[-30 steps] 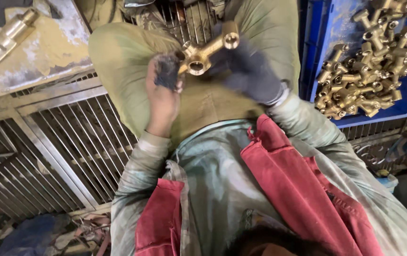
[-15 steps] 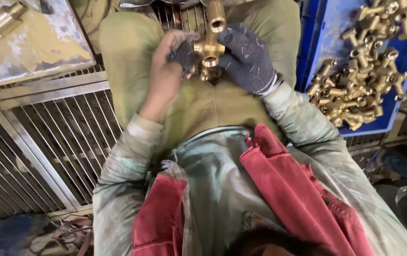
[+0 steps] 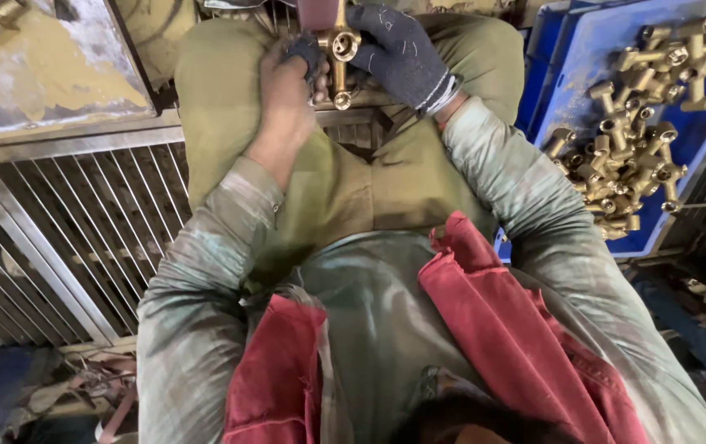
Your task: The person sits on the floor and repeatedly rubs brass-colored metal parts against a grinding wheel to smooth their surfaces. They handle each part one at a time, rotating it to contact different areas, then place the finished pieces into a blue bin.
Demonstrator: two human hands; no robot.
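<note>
Metal grating floor [image 3: 81, 230] lies beneath a seated person. Above the lap, the bare left hand [image 3: 287, 90] and gloved right hand [image 3: 402, 57] together clasp a brass fitting [image 3: 338, 57], seemingly upright. Beside them, a blue crate [image 3: 567, 90] holds brass fittings [image 3: 632, 123].

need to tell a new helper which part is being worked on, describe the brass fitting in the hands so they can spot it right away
Start at the person's olive-green trousers and look above the knees. There the bare left hand and the dark-gloved right hand hold a cross-shaped brass fitting with round open ports. Unlike the similar brass fittings heaped in the blue plastic crate at the person's right, it is the only one held in the hands.
</note>
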